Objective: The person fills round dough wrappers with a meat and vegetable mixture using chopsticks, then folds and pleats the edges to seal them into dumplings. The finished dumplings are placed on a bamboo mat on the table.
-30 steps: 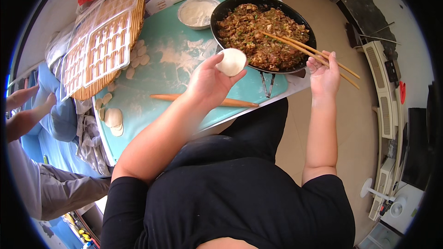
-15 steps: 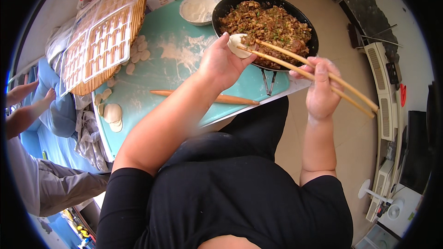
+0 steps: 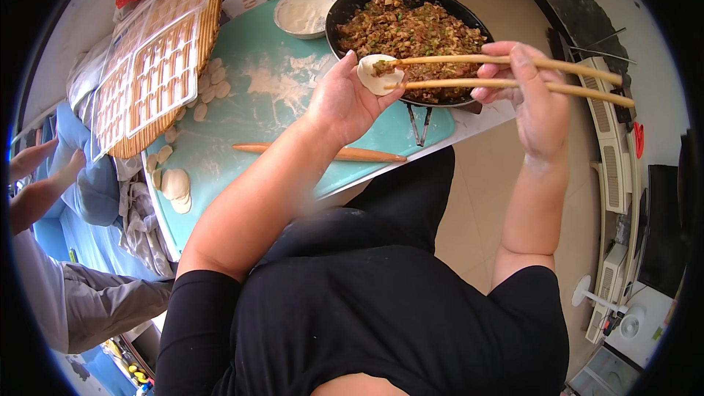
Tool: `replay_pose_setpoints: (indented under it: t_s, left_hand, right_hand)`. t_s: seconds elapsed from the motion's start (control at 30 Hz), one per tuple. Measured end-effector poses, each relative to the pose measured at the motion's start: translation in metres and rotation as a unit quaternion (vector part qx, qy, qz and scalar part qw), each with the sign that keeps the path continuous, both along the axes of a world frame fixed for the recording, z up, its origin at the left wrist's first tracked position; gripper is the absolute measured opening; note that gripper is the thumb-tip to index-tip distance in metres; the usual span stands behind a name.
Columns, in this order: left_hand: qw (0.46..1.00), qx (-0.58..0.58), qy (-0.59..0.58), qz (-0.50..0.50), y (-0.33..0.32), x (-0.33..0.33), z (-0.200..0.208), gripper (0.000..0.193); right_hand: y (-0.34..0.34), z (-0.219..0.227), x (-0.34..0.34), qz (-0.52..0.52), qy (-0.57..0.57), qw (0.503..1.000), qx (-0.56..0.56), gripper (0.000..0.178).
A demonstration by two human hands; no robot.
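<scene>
A round white dumpling wrapper [image 3: 376, 82] lies across the fingers of my left hand [image 3: 343, 103], beside the near left rim of the pan. A small dab of brown filling [image 3: 382, 68] sits on it. My right hand [image 3: 534, 95] grips a pair of long wooden chopsticks [image 3: 587, 79], held slightly apart, with their tips at the wrapper. Behind them a black pan [image 3: 337, 11] is heaped with chopped meat and vegetable filling [image 3: 418, 29]. Its folding handle sticks out toward me.
A rolling pin [image 3: 359, 155] lies on the floured teal mat [image 3: 242, 121]. Loose wrappers [image 3: 174, 185] lie at the left, near a clear compartment tray [image 3: 165, 66] on a woven mat. A bowl of flour [image 3: 304, 13] stands left of the pan. Another person's arms [image 3: 44, 176] show at far left.
My right hand has moved right and slightly up, turning the chopsticks nearly level with their tips more apart. My left hand still holds the wrapper. The whole view has shifted slightly.
</scene>
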State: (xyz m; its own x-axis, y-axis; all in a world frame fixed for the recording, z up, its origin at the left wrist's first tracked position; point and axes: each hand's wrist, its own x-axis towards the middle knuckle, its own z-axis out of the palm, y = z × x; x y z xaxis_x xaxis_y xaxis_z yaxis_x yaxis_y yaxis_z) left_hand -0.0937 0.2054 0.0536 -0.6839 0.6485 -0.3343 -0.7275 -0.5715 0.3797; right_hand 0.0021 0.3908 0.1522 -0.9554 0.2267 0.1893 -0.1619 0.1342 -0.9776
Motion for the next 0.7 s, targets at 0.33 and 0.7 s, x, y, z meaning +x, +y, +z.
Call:
replay_pose_setpoints:
  t_s: [0.33,0.7]
  left_hand:
    - [1.000,0.001,0.021,-0.022,0.006,-0.001,-0.004,0.046]
    - [1.000,0.011,0.023,-0.006,0.018,-0.008,0.002,0.043]
  right_hand:
    - [-0.021,0.021,-0.015,0.010,0.127,0.984,0.126,0.021]
    - [-0.001,0.013,-0.021,-0.007,0.128,0.988,0.089,0.020]
